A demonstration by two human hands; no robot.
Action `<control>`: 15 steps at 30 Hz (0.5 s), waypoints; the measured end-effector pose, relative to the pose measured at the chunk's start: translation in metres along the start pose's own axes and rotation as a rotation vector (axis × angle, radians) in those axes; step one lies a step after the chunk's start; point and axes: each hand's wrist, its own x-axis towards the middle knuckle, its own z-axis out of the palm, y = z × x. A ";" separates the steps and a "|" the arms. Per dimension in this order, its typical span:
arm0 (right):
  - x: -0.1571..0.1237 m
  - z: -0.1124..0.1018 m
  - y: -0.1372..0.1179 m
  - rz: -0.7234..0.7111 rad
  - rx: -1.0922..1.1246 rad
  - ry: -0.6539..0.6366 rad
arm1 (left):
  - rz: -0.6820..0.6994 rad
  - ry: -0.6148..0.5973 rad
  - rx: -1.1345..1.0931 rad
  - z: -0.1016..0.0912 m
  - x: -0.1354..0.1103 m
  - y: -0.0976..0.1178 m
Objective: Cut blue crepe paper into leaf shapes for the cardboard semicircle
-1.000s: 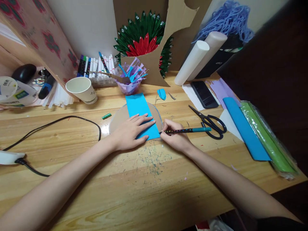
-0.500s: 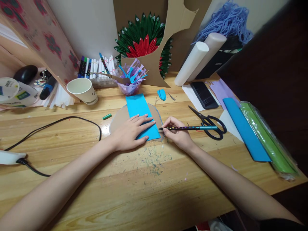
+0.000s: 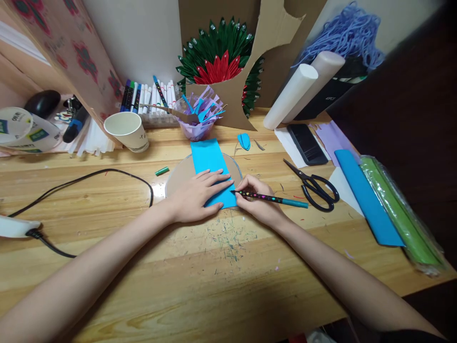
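Note:
My left hand (image 3: 200,194) lies flat with fingers spread on a strip of blue paper (image 3: 207,156). Beneath the strip is a round piece of cardboard (image 3: 178,176), partly hidden. Between the fingers of my right hand (image 3: 255,197) is a marker pen (image 3: 267,197) with a black dotted barrel and a teal end. Its tip is at the right edge of the blue paper; whether it touches cannot be seen clearly. Farther back lie small blue petal-shaped pieces (image 3: 243,141). Black-handled scissors (image 3: 314,186) rest to the right of my right hand.
Behind the paper stand a bowl of paper scraps (image 3: 194,128), a paper cup (image 3: 126,132) and a box of markers (image 3: 157,119). A phone (image 3: 307,144), folded blue paper (image 3: 369,197) and a green wrapped roll (image 3: 400,209) lie right. A black cord (image 3: 107,170) curves at left.
The marker has tilted, its rear end swinging toward me, and its tip has moved up and left onto the blue paper's edge. The camera view has shifted slightly; my left hand stays on the paper.

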 end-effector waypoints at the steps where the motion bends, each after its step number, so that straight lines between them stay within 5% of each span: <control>1: 0.000 0.000 0.000 -0.001 0.006 0.002 | 0.000 0.002 0.000 0.000 0.000 0.000; 15: -0.002 -0.001 0.002 -0.005 -0.021 -0.036 | 0.003 -0.007 0.007 -0.001 0.001 0.000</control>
